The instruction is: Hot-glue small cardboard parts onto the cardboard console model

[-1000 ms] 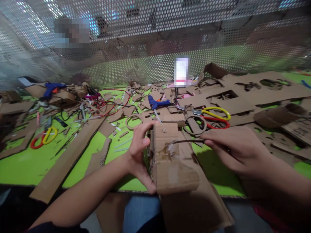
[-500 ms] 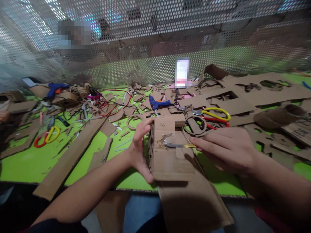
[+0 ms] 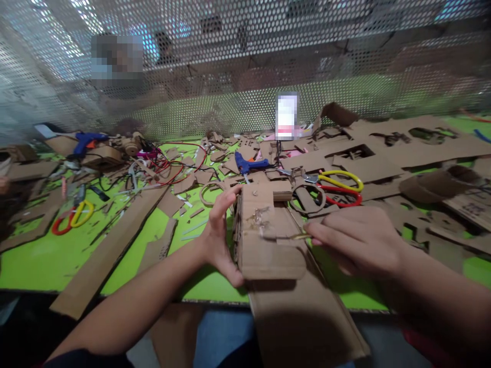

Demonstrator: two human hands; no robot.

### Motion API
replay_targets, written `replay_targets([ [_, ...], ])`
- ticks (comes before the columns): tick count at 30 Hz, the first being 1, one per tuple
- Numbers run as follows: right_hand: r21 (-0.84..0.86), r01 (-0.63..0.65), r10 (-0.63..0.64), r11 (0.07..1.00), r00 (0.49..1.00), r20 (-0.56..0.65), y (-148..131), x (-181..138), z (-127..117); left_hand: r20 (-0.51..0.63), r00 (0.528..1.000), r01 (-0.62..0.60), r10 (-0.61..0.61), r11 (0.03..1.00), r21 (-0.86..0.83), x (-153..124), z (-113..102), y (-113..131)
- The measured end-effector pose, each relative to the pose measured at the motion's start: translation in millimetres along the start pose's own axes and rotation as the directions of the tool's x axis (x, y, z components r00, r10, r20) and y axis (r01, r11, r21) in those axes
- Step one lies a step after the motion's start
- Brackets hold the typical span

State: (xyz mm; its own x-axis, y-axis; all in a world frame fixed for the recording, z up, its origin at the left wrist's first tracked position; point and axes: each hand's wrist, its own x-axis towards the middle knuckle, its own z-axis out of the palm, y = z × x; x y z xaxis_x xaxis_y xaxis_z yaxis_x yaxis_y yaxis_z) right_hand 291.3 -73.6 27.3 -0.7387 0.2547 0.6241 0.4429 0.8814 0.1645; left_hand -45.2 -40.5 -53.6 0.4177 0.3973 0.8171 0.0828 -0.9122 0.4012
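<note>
My left hand (image 3: 218,237) grips the left side of a layered cardboard piece (image 3: 274,260), thumb near its front corner and fingers at its back edge. Between the finger and thumb of my right hand (image 3: 356,237) is a thin craft knife (image 3: 293,236) with a yellowish handle. Its blade lies low over the top of the cardboard piece, close beside a shiny, torn patch of dried glue (image 3: 261,219). Whether the blade touches the surface I cannot tell. Under the piece, a long cardboard strip (image 3: 307,317) juts past the table edge toward me.
A blue glue gun (image 3: 249,162) and yellow-and-red-handled scissors (image 3: 341,181) lie behind the piece. Another pair of scissors (image 3: 76,214) lies left, near a long cardboard strip (image 3: 115,245). Cardboard scraps and sheets (image 3: 433,138) cover much of the green table, backed by a perforated metal screen (image 3: 215,87).
The craft knife has come slightly toward me, off the glue patch, and its blade has turned to a flatter view. My left hand keeps its hold on the cardboard piece.
</note>
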Motion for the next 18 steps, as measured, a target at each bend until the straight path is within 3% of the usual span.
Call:
replay_targets([
  [7,-0.068,-0.133,0.128,0.989,0.989,-0.072,10,-5,5,-0.012,1.0,-0.015,0.014,0.998,-0.053,2,3,7],
  [13,0.053,-0.016,0.016,0.998,1.0,-0.003,8,-7,9,0.022,0.999,-0.028,0.029,0.999,-0.025,6,0,8],
  [18,-0.061,-0.14,0.135,0.988,0.988,-0.078,9,-9,15,0.028,0.999,-0.026,0.028,0.998,-0.057,6,1,8],
])
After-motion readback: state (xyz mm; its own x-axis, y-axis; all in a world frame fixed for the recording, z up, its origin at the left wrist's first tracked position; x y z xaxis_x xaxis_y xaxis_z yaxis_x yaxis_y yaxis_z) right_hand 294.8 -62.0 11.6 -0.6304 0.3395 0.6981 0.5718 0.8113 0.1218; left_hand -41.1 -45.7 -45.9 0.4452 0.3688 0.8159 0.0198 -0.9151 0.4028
